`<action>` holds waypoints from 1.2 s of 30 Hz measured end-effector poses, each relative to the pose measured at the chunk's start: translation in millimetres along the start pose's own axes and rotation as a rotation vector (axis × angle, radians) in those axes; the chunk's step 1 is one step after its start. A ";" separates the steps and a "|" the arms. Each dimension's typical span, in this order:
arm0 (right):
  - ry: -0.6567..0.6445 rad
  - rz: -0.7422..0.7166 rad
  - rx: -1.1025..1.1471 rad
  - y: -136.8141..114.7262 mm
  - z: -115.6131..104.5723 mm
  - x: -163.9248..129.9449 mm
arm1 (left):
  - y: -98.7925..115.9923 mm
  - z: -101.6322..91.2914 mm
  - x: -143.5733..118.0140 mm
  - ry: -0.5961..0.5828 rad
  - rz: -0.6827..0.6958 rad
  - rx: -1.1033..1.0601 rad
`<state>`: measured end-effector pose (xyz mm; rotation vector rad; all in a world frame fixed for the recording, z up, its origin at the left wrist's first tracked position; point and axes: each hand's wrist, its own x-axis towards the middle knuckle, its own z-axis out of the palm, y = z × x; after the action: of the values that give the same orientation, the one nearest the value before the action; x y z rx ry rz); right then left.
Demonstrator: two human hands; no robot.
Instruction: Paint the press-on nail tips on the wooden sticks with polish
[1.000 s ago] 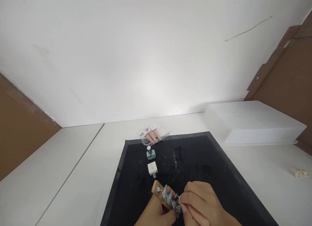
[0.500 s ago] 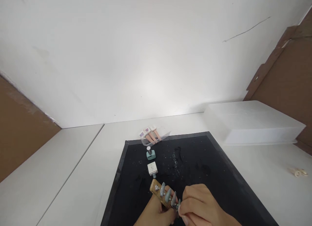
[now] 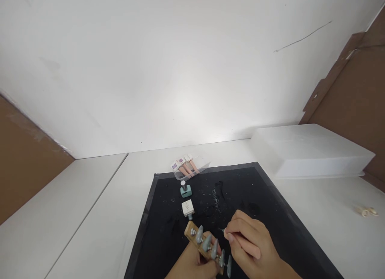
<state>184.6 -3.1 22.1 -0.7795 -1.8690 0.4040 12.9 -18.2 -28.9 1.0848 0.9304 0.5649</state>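
My left hand (image 3: 195,263) is closed around a wooden nail tip holder (image 3: 189,229) near the bottom middle. Several grey-green false nails (image 3: 206,243) stand up along its top on small silver mounts. To the right of the holder, my right hand (image 3: 252,245) pinches the pink handle of a nail polish brush (image 3: 249,247). Its dark, thin tip points left, apart from the nails. Just beyond the holder lies a square white-faced nail polish bottle (image 3: 188,207) with a greenish neck. A small teal block-like object (image 3: 185,191) with a silver post stands behind that bottle.
Under everything lies a black mat (image 3: 237,191) on a white table (image 3: 105,215). A clear tray (image 3: 203,166) with pink-handled, white-bodied bottles (image 3: 192,164) sits at its back edge. At right are a translucent white plastic box (image 3: 315,150) and small beige pieces (image 3: 365,212). A white wall rises behind.
My right hand has moved up and right, away from the nails, bringing the brush's pink handle and tip into sight. The outermost nail now shows. My left hand stays nearly still.
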 end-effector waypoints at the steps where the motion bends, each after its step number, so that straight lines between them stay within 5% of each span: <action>1: -0.004 -0.015 0.008 -0.5 -0.5 0.1 | 0.7 0.1 0.2 -0.003 -0.001 -0.007; 11: -0.178 -0.152 0.078 0.1 4.6 -8.3 | 5.1 -1.1 -1.6 -0.060 -0.037 -0.102; 13: -0.068 -0.255 0.125 3.2 7.2 -8.7 | 6.4 -1.5 -2.9 -0.087 -0.026 -0.129; 19: -0.121 -0.068 0.058 3.7 4.6 -7.0 | 19.3 2.0 -8.4 -0.110 -0.037 -0.201; 24: -0.033 -0.032 0.049 -1.9 -0.5 -3.7 | 15.1 0.1 -9.3 -0.090 -0.077 -0.188; 36: -0.085 -0.122 0.178 -3.9 1.3 -4.4 | 30.4 2.8 -10.3 -0.043 -0.121 -0.273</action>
<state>183.3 -8.9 20.9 -0.5330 -1.9187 0.5242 11.3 -15.8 3.2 0.7880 0.8472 0.5485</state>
